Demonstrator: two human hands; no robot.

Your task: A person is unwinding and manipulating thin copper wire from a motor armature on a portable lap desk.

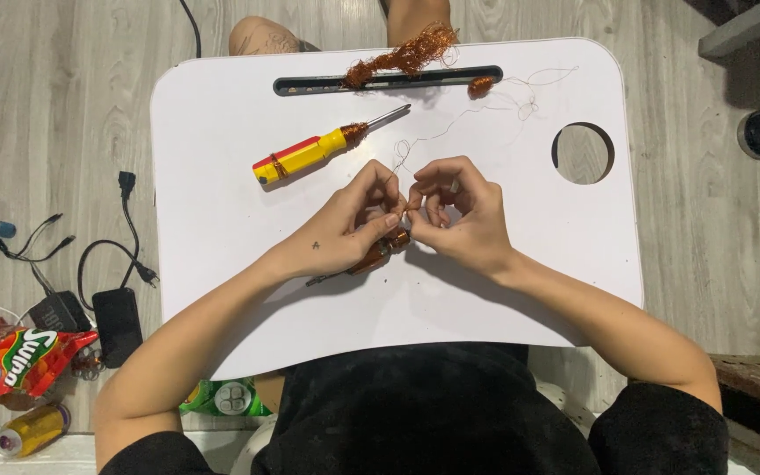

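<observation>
Over the middle of a white lap table (pixel 222 290), my left hand (pixel 345 233) and my right hand (pixel 459 211) meet fingertip to fingertip. Both pinch a thin wire (pixel 415 145) that curls away toward the table's far right. Under my left fingers lies a small brown copper-wound piece (pixel 378 255) with a dark rod sticking out of it; I cannot tell whether my hand grips it. A yellow-and-red screwdriver (pixel 310 154) with copper wire wound near its shaft lies beyond my left hand.
A tangle of copper wire (pixel 406 54) sits on the table's dark slot (pixel 310 85), a small copper coil (pixel 480 86) beside it. A round hole (pixel 582 154) is at right. On the floor at left lie cables, a phone (pixel 118 324), a snack bag (pixel 15 359) and a can (pixel 30 429).
</observation>
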